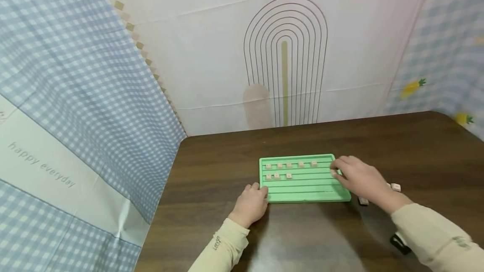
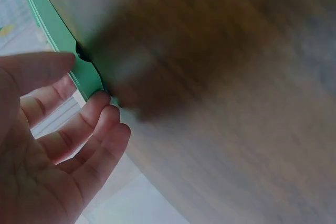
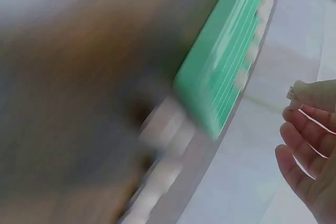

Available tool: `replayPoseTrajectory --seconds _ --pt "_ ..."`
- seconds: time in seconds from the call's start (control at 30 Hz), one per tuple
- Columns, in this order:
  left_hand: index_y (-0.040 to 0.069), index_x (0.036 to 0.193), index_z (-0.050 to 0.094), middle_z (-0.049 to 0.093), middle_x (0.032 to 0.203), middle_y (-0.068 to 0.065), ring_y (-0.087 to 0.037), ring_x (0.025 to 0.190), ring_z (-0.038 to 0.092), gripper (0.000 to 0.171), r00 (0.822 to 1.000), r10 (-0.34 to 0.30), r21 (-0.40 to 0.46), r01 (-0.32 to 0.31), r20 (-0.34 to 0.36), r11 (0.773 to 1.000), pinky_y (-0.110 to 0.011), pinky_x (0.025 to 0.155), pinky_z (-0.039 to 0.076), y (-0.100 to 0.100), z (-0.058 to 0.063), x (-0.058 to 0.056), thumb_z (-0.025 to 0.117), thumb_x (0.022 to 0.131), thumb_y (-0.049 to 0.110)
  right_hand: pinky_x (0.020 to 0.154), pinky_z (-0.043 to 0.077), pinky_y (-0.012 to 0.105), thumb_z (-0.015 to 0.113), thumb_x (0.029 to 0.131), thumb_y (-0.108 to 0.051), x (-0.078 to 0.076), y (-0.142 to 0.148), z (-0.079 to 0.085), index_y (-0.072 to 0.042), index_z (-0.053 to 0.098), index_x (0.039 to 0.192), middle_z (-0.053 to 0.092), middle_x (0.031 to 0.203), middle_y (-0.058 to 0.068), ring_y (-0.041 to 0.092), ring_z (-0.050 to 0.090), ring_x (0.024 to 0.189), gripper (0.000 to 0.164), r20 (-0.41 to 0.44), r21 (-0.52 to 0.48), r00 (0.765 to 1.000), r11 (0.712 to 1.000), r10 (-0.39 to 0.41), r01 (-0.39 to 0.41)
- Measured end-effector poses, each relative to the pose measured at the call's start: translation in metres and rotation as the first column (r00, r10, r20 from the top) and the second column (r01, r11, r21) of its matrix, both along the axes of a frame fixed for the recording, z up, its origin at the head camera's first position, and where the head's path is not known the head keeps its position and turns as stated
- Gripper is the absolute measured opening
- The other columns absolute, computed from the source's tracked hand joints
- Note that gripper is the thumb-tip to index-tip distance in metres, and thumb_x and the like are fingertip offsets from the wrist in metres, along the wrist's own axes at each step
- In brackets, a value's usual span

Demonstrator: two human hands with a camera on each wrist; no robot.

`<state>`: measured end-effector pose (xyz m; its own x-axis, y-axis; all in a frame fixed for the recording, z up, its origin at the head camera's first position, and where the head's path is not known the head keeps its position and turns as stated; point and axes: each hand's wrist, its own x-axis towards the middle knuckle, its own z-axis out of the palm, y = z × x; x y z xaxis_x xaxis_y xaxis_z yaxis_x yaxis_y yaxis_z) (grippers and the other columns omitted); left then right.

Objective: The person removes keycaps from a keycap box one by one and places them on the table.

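A light green ridged tray [image 1: 302, 189] lies on the table, with small pale tiles [image 1: 289, 176] in its two back rows. My left hand [image 1: 249, 205] grips the tray's near left corner; in the left wrist view, the thumb presses the green front wall [image 2: 65, 40] and the other fingers curl at the corner. Over the tray's right edge, my right hand [image 1: 361, 177] pinches one small tile [image 3: 290, 93] between thumb and index finger, the other fingers loosely bent. That tile is up off the tray in the right wrist view.
More loose tiles [image 1: 395, 187] lie on the dark wooden table [image 1: 211, 158] right of the tray, partly hidden by my right hand. A small black object [image 1: 400, 244] shows beside the right sleeve. Behind the table hangs a pale patterned cloth [image 1: 211, 74]; blue checked cloth [image 1: 124, 79] hangs at the left.
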<state>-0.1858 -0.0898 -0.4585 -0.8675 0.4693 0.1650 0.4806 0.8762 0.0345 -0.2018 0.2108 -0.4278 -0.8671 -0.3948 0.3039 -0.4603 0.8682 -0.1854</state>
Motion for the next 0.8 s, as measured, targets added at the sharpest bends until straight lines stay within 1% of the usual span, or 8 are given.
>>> replayPoseTrajectory --seconds 0.1,0.17,0.33,0.4,0.47,0.6,0.7,0.8 --pt "0.013 0.086 0.058 0.056 0.082 -0.005 -0.017 0.069 0.046 0.011 0.998 0.003 0.024 -0.004 0.065 1.0 -0.027 0.058 0.047 -0.002 0.0 -0.001 0.062 0.085 0.023 0.055 0.047 0.037 0.064 0.083 -0.017 0.014 0.027 -0.005 -0.011 0.063 0.094 0.063 0.09 0.005 0.022 0.055 0.079 0.012 0.028 0.019 0.998 0.999 -0.05 0.05" --pt "0.013 0.083 0.057 0.055 0.08 -0.004 -0.017 0.068 0.045 0.014 0.997 -0.004 0.039 0.001 0.08 0.999 -0.026 0.057 0.046 -0.003 0.001 -0.002 0.063 0.085 0.026 0.053 0.045 0.034 0.064 0.083 -0.016 0.023 0.042 -0.012 -0.011 0.063 0.093 0.062 0.087 0.003 0.02 0.055 0.075 0.011 0.054 0.04 0.996 0.996 -0.076 0.074" --pt "0.013 0.078 0.057 0.056 0.072 -0.004 -0.018 0.065 0.051 0.019 0.998 -0.059 0.026 0.059 -0.014 0.998 -0.026 0.057 0.048 -0.003 0.001 -0.005 0.068 0.079 0.029 0.05 0.042 0.031 0.068 0.078 -0.013 0.038 0.067 -0.031 -0.012 0.063 0.088 0.059 0.08 -0.002 0.015 0.051 0.068 0.011 0.1 0.088 0.99 0.992 -0.1 0.091" --pt "0.013 0.076 0.057 0.056 0.068 -0.004 -0.018 0.062 0.052 0.02 0.996 -0.075 0.019 0.076 -0.041 0.997 -0.026 0.056 0.048 -0.003 0.002 -0.006 0.069 0.078 0.029 0.051 0.044 0.032 0.069 0.077 -0.013 0.041 0.07 -0.037 -0.012 0.062 0.086 0.059 0.079 -0.002 0.015 0.051 0.068 0.011 0.108 0.093 0.99 0.992 -0.095 0.085" --pt "0.013 0.073 0.055 0.054 0.066 -0.003 -0.017 0.061 0.05 0.021 0.996 -0.08 0.022 0.08 -0.034 0.997 -0.026 0.054 0.046 -0.004 0.002 -0.008 0.07 0.077 0.028 0.052 0.045 0.033 0.07 0.075 -0.012 0.041 0.071 -0.041 -0.013 0.062 0.085 0.059 0.08 -0.002 0.016 0.052 0.068 0.012 0.108 0.092 0.99 0.992 -0.092 0.082" --pt "0.014 0.069 0.051 0.051 0.062 -0.001 -0.015 0.057 0.045 0.025 0.996 -0.09 0.022 0.091 -0.019 0.996 -0.024 0.051 0.041 -0.004 0.002 -0.011 0.07 0.077 0.028 0.064 0.051 0.045 0.07 0.074 -0.011 0.04 0.07 -0.043 -0.012 0.062 0.083 0.061 0.082 0.0 0.019 0.055 0.071 0.013 0.083 0.087 0.994 0.994 -0.078 0.07" --pt "0.014 0.067 0.05 0.049 0.06 0.0 -0.014 0.056 0.043 0.026 0.995 -0.098 0.012 0.098 -0.011 0.995 -0.023 0.051 0.038 -0.003 0.003 -0.012 0.07 0.077 0.027 0.064 0.052 0.047 0.071 0.074 -0.012 0.039 0.07 -0.039 -0.011 0.063 0.087 0.062 0.084 0.002 0.021 0.057 0.073 0.016 0.117 0.085 0.989 0.993 -0.088 0.078" --pt "0.014 0.066 0.05 0.048 0.06 0.001 -0.013 0.055 0.041 0.026 0.996 -0.094 0.003 0.094 0.013 0.996 -0.023 0.051 0.036 -0.001 0.005 -0.012 0.07 0.077 0.027 0.056 0.051 0.041 0.07 0.075 -0.014 0.036 0.067 -0.031 -0.01 0.064 0.094 0.063 0.089 0.004 0.024 0.059 0.077 0.021 0.166 0.072 0.98 0.993 -0.107 0.096"
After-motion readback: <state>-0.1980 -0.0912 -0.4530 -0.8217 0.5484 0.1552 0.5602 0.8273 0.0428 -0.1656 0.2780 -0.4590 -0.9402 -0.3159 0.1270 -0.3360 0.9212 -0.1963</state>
